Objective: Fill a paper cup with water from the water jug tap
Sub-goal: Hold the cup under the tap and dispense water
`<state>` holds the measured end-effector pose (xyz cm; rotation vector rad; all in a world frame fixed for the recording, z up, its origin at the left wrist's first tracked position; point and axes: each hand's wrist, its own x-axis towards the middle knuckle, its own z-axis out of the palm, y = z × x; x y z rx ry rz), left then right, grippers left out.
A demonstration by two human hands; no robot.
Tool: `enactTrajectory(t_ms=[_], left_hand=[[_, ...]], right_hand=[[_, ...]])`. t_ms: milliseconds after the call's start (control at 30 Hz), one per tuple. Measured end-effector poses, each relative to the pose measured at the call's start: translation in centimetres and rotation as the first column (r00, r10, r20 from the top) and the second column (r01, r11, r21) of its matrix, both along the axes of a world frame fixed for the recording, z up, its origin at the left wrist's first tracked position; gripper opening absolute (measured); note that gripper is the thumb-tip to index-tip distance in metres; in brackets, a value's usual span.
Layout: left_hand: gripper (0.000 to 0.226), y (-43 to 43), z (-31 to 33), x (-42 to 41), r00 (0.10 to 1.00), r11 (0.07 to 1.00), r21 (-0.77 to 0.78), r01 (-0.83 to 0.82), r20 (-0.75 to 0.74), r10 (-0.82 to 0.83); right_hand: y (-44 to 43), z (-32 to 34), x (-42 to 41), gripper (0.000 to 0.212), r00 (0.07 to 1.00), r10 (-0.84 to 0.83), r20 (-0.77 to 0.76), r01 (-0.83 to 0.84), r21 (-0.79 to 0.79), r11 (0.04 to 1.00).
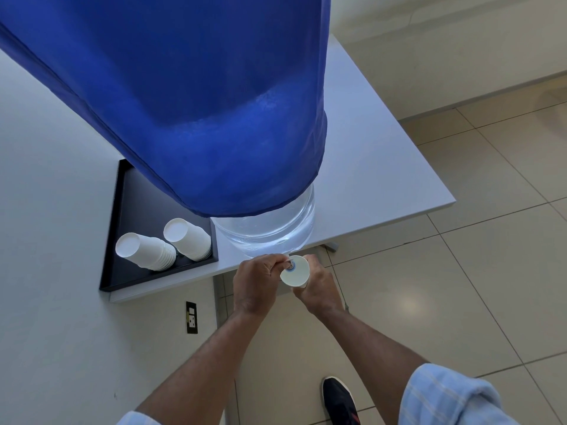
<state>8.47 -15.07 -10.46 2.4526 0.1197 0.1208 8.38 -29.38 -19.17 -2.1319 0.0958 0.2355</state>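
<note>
A large clear water jug (270,231) stands at the front edge of a white table (383,185), most of it wrapped in a blue cloth cover (199,102). Its small tap (290,265) juts over the table edge. My right hand (317,286) grips a white paper cup (295,275) right under the tap, mouth up. My left hand (254,283) closes its fingers on the tap from the left. Whether water flows cannot be told.
A black tray (122,240) left of the jug holds two stacks of upside-down white paper cups (147,251) (188,239). A wall with a socket (191,317) is on the left. Tiled floor and my dark shoe (339,400) lie below.
</note>
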Motion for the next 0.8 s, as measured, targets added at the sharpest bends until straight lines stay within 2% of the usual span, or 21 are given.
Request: enactTrajectory(t_ms=[800], left_hand=[[0.009, 0.2, -0.3, 0.0, 1.0, 1.0, -0.021, 0.007, 0.007, -0.007]], right_hand=[[0.0, -1.1, -0.3, 0.054, 0.999, -0.021, 0.039, 0.021, 0.007, 1.0]])
